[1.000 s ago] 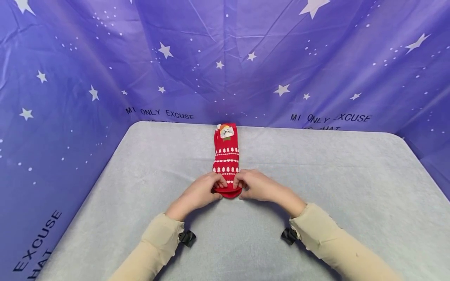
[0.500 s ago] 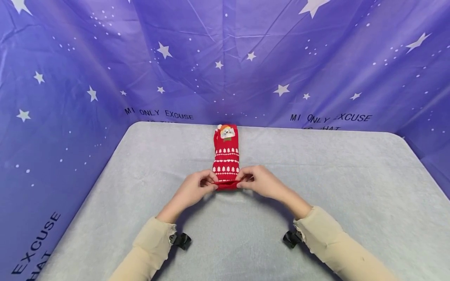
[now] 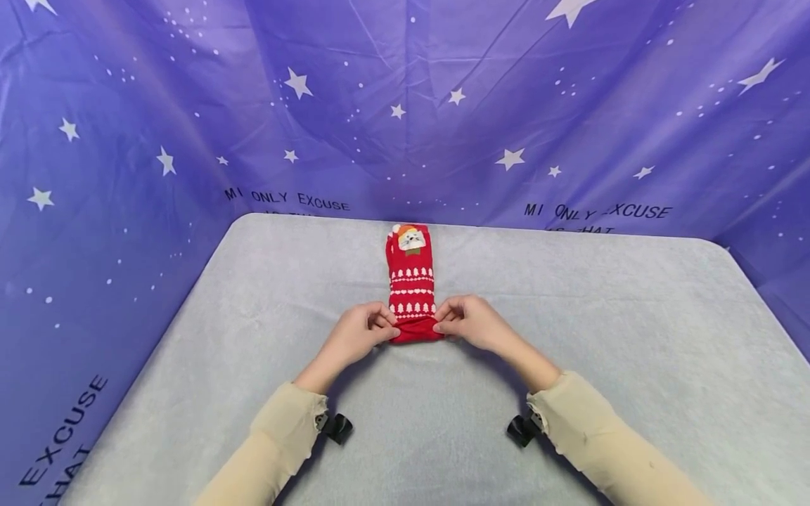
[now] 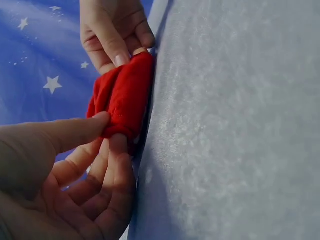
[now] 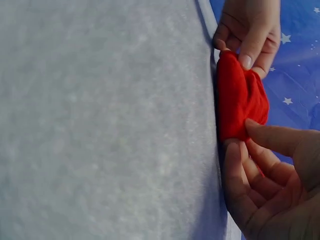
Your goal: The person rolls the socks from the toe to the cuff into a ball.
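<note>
A red knitted sock point(image 3: 412, 281) with white tree and heart bands lies lengthwise on the table, a cat-face patch at its far end. Its near end shows a plain red turned-over cuff point(image 3: 418, 330). At the left corner of that cuff, my left hand point(image 3: 359, 332) pinches the fabric between thumb and fingers. The opposite corner is pinched by my right hand point(image 3: 474, 325). Close up in the left wrist view, the red cuff point(image 4: 125, 97) is stretched between both thumbs. In the right wrist view, folds run across the cuff point(image 5: 235, 100); some fingertips are hidden behind it.
A pale grey cloth covers the table point(image 3: 601, 337), whose far edge meets a purple star-printed curtain point(image 3: 405, 105). Small black devices sit at both cuffs, one on the left sleeve point(image 3: 278, 429) and one on the right sleeve point(image 3: 588, 422).
The sock's open near end has been turned up and over onto the patterned part, so a plain red band now shows. Both hands have shifted from over the opening to its corners.
</note>
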The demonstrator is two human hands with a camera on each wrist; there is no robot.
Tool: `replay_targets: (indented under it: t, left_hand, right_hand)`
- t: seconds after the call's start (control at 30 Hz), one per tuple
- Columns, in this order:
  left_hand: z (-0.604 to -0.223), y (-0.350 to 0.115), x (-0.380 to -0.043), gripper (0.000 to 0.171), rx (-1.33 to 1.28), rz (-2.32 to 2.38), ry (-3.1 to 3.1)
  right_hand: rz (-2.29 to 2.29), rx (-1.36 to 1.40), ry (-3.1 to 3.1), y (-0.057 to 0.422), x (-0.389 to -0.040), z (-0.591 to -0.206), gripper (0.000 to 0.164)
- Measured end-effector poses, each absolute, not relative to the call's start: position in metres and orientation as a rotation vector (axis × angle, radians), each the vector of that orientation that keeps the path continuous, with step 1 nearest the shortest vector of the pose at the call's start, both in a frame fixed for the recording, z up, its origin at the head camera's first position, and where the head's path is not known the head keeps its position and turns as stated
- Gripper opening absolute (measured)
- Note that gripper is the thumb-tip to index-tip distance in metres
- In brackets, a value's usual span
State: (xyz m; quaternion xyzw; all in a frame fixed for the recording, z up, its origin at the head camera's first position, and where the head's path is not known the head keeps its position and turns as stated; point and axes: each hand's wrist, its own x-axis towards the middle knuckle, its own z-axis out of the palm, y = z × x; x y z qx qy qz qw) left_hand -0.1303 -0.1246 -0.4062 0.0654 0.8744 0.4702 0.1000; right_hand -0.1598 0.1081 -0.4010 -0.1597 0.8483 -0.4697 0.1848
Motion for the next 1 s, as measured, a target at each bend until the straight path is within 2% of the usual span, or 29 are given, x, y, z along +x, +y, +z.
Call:
replay_targets:
  t: [0.2, 0.37, 0.53, 0.8, 1.0]
  left_hand:
    - [-0.406, -0.118, -0.134, 0.018, 0.174, 1.242, 2.733]
    - [-0.406, -0.116, -0.136, 0.028, 0.335, 1.127, 2.856]
    - [-0.409, -0.115, -0.135, 0.023, 0.516, 1.158, 2.837]
    - [-0.410, -0.124, -0.133, 0.016, 0.511, 1.230, 2.685]
    - [-0.406, -0.126, -0.134, 0.021, 0.526, 1.060, 2.703]
  right_hand:
    - [-1.259, -0.411, 2.506, 0.103, -0.161, -0.402, 0.009]
    - [-1.181, -0.475, 2.618, 0.102, -0.162, -0.402, 0.012]
    - [-1.210, -0.509, 2.596, 0.102, -0.162, -0.404, 0.006]
    - [-1.246, -0.562, 2.573, 0.108, -0.162, -0.405, 0.010]
    - [-1.161, -0.703, 2.607, 0.112, -0.165, -0.407, 0.009]
